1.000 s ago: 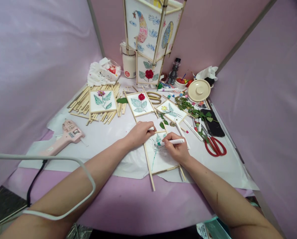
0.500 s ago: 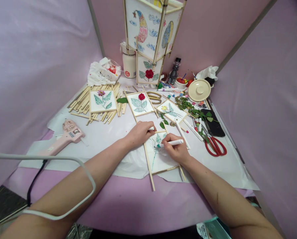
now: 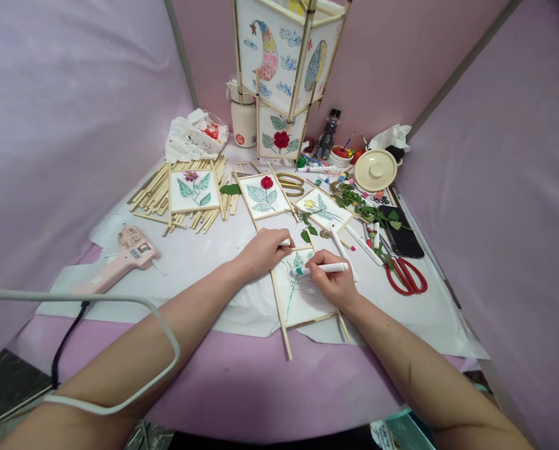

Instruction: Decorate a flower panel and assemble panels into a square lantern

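Observation:
My right hand (image 3: pixel 331 279) is closed around a white marker (image 3: pixel 331 267) with a green collar, its tip at the drawn leaves on a white panel (image 3: pixel 307 305) framed with thin wooden sticks. The panel carries a dotted green stem and partly green leaf outlines. At the panel's upper left corner rests my left hand (image 3: pixel 265 251), fingers curled round a small white piece that looks like a marker cap (image 3: pixel 285 242). Beyond the hands lie framed panels with a red flower (image 3: pixel 266 182), a yellow flower (image 3: pixel 310 204) and a purple flower (image 3: pixel 191 176).
A pink glue gun (image 3: pixel 136 250) lies left, with a pale cable (image 3: pixel 167 331) crossing over my left forearm. Behind it are wooden sticks (image 3: pixel 150 194). Red-handled scissors (image 3: pixel 406 276), a phone (image 3: pixel 403 234) and leafy sprigs (image 3: pixel 349 195) lie right. A tall painted lantern (image 3: pixel 272 56) stands at the back.
My right hand and the marker have shifted very slightly to the right at the leaves. The left hand holds still at the panel's corner.

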Action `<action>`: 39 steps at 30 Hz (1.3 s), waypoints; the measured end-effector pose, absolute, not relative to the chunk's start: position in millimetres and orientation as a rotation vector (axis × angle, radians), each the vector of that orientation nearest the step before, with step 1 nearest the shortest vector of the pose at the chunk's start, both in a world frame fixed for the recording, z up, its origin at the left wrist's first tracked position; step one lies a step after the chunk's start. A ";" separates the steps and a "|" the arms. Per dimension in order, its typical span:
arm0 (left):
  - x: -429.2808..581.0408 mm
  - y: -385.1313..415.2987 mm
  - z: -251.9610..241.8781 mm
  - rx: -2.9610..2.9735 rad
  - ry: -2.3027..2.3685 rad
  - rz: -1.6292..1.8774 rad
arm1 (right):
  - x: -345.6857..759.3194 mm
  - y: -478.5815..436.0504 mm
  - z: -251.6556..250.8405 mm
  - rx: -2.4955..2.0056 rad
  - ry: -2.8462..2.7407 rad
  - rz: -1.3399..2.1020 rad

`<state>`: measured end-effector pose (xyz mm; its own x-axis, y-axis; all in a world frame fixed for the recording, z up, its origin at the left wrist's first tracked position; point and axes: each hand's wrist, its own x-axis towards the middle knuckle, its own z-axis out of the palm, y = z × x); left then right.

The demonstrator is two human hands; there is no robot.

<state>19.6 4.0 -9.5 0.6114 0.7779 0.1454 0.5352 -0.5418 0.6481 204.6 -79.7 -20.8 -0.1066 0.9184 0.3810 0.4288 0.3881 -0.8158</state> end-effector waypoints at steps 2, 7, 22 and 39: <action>19.6 4.0 -9.6 2.281 1.029 0.574 | 204.2 -79.5 -21.0 -1.199 -1.720 0.659; 19.4 3.8 -9.3 2.285 1.029 0.574 | 202.1 -78.9 -20.5 -1.212 -1.703 0.654; 19.5 3.1 -7.5 2.279 1.032 0.574 | 201.0 -76.6 -21.0 -1.249 -1.675 0.677; 19.0 3.6 -7.9 2.289 1.054 0.562 | 201.1 -75.6 -21.8 -1.279 -1.620 0.694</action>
